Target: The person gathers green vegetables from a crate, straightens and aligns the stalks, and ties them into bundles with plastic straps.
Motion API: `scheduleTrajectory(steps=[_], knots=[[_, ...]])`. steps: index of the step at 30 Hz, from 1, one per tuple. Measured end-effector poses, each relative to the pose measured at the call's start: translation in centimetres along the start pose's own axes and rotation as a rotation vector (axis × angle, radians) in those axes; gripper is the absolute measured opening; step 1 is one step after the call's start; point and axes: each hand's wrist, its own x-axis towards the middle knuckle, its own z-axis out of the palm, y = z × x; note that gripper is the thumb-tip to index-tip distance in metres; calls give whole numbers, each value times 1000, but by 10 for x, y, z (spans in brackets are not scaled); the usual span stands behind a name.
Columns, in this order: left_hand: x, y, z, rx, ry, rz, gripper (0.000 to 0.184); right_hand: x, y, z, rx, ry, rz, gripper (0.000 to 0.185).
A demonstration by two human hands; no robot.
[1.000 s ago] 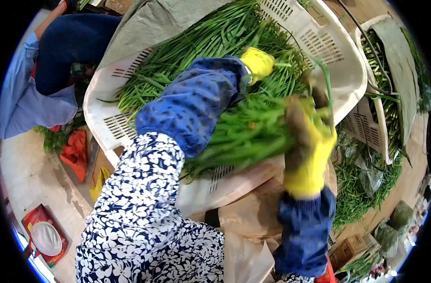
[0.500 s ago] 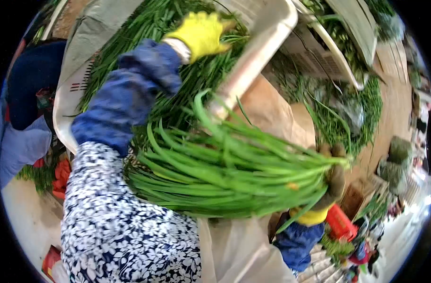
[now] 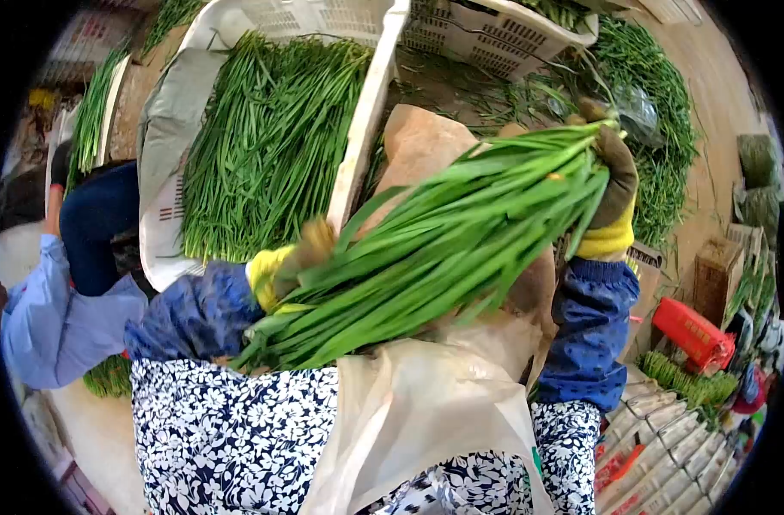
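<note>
1. Centrally, a loose bundle of long, flat green leaves (image 3: 443, 236) is held across the front of the body, outside the crates, with its pale stem ends raised at the upper right.
2. The stem ends are gripped by the right hand (image 3: 613, 176), which is covered by a yellow glove with a brown-coated palm; the fingers are curled around them.
3. The upper edge of the bundle, near its lower-left end, is touched by the left hand (image 3: 302, 260), gloved in the same way. Its fingers are blurred and partly covered by leaves – whether they are closed cannot be told.
4. Behind the left hand, more long leaves (image 3: 272, 146) are laid in a white perforated plastic crate (image 3: 368, 129), whose left side is draped with a grey-green cloth (image 3: 177, 112).
5. A second white slotted crate (image 3: 486, 39) is seen beyond, with loose greens (image 3: 658, 103) scattered to its right.
6. Below the bundle, a translucent pale apron (image 3: 418, 412) is worn over a navy-and-white floral garment (image 3: 229, 438).
7. At the far left, a light-blue sleeve (image 3: 61, 322) is worn by another person; at the right, a red package (image 3: 692, 333) is placed near a brown box (image 3: 717, 279).
</note>
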Motion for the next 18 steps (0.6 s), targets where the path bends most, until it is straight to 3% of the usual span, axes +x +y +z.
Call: scheduleTrajectory(steps=[1, 3, 4, 5, 7, 9, 11, 12, 13, 15, 17, 18], knots=[[-2, -4, 3, -23, 9, -39, 30, 2, 0, 5, -92, 116, 37, 40], [-1, -6, 9, -114, 43, -110, 25, 15, 5, -20, -620, 333, -13, 50], [2, -4, 11, -190, 62, -159, 22, 13, -2, -37, -1092, 305, -9, 55], [4, -2, 16, -349, 91, -212, 19, -5, -3, -47, -1259, 394, 1, 53], [4, -1, 18, -417, 67, -69, 21, -52, -8, -32, -1455, 630, 78, 50], [5, 0, 18, -362, 97, -95, 23, -98, -21, 2, -1597, 684, 156, 67], [9, -3, 20, -434, 106, -89, 22, -136, 4, 25, -1431, 575, 119, 65], [11, -21, 9, -166, 11, 98, 25, -136, 12, 40, -1431, 207, 116, 63], [18, -4, 13, -112, 7, 105, 29, -133, 19, 57, -1416, -157, 115, 62], [30, 30, 21, -3, 0, 121, 37, -99, 38, 82, -1632, -477, 475, 73], [39, 59, 31, 37, 204, 63, 45, -91, 44, 82, -1554, -257, -88, 83], [37, 75, 35, -121, 243, -14, 44, -87, 34, 86, -1613, -244, -172, 87]])
